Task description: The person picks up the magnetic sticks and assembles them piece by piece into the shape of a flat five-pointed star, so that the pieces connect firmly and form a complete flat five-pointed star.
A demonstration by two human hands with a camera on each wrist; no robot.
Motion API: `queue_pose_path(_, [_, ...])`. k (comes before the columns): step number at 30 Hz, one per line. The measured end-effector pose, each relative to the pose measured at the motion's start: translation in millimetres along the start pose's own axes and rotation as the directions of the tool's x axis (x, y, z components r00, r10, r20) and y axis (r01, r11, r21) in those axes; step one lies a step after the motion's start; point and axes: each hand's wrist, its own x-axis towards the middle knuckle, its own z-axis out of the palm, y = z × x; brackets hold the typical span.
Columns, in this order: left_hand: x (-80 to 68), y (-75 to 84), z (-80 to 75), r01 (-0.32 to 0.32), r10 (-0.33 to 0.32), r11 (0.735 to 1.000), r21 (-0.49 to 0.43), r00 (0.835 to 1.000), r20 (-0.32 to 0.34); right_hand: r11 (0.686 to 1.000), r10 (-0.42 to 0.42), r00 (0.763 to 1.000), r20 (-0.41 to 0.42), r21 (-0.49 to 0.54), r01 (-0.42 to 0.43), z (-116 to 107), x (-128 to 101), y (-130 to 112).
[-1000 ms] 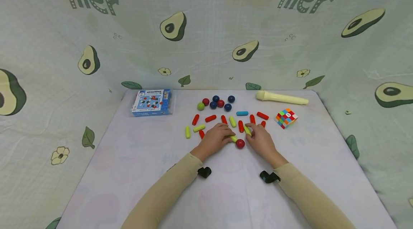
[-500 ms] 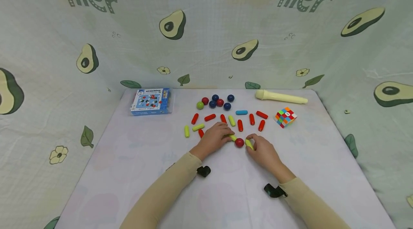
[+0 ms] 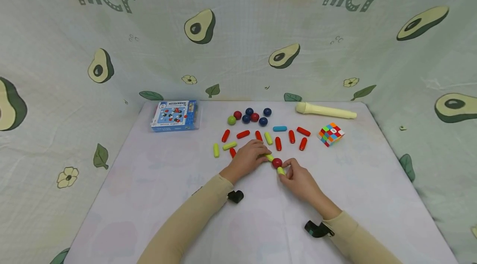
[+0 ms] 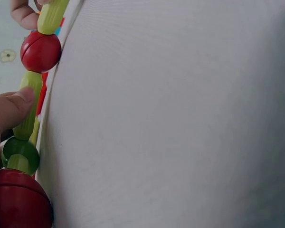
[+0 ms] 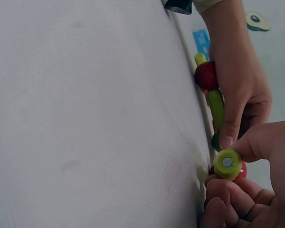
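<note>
My left hand (image 3: pixel 246 160) pinches a yellow-green rod (image 4: pixel 27 109) between thumb and fingers. One end of that rod meets a red ball (image 3: pixel 277 163); the other meets a green ball (image 4: pixel 21 153). Beyond the green ball, a short rod piece and a larger-looking red ball (image 4: pixel 19 199) show in the left wrist view, hidden by the hand in the head view. My right hand (image 3: pixel 299 179) pinches a second yellow-green rod (image 3: pixel 281 171), its far end right at the red ball. A round silvery disc sits in this rod's near end (image 5: pixel 227 162).
Loose red rods (image 3: pixel 278 143), yellow-green rods (image 3: pixel 216 150) and a blue rod (image 3: pixel 280 128) lie beyond the hands. Several balls (image 3: pixel 255 117) cluster behind them. A boxed set (image 3: pixel 173 116) stands back left; a puzzle cube (image 3: pixel 331 134) and a cream microphone-shaped object (image 3: pixel 326 111) are at right.
My right hand has drawn a yellow-green rod out from among the red rods, toward me, and turned it to the red ball's near side. My left hand has stayed in place.
</note>
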Motion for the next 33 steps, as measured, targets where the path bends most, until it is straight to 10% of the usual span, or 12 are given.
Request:
queue_pose_path(24, [-2.5,-2.0,-0.2,-0.010,0.009,1.000,-0.002,1.000,-0.026,0.989,-0.145,0.989,-0.038,-0.032,0.144,-3,26,-7])
queue_pose_path(33, [-17.5,-25.0,-11.9,0.063,-0.066,0.997,-0.040,0.993,-0.097,0.990,-0.123,0.990,-0.065,-0.075,0.118,-6,30,-5])
